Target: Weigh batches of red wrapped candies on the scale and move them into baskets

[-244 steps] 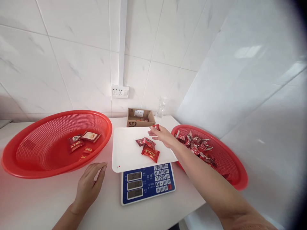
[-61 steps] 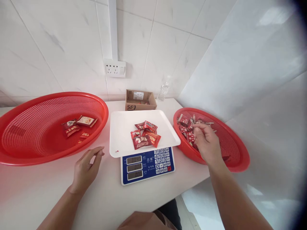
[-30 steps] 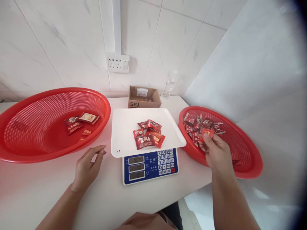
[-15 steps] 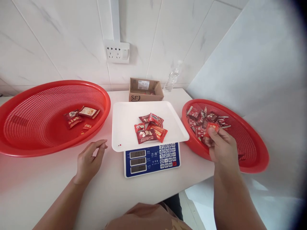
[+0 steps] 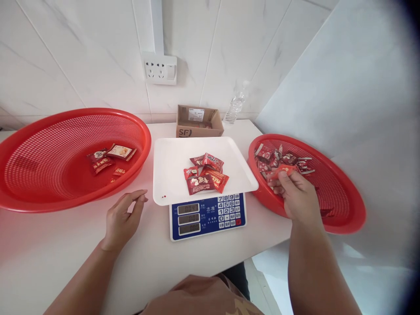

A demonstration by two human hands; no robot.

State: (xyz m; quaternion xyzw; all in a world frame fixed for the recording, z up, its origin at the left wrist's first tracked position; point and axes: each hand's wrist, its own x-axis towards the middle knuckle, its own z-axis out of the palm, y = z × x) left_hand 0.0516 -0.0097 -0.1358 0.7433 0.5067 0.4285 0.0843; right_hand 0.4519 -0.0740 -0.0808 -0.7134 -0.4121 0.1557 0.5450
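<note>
My right hand (image 5: pixel 297 190) pinches a small orange-red wrapped candy (image 5: pixel 285 168) over the near left rim of the right red basket (image 5: pixel 344 192). Many wrapped candies lie in that basket, heaped toward its left side. My left hand (image 5: pixel 126 214) rests on the table left of the scale, fingers loosely bent with a gap to the thumb, nothing in it. Between the hands stands a digital scale (image 5: pixel 208 214) with a blue panel and number keys. On its white tray (image 5: pixel 172 162) lies a small pile of red and maroon wrapped candies (image 5: pixel 206 173).
A large red basket (image 5: pixel 70 111) on the left holds several packets (image 5: pixel 121 152). Behind the scale, an open cardboard box (image 5: pixel 199 131) and a clear plastic bottle (image 5: pixel 235 105) stand by the tiled wall. A socket plate (image 5: pixel 160 69) is on the wall.
My right hand has shifted slightly left with the candy, which now lies flatter in the fingers. My left hand and the pile on the tray stay as they were.
</note>
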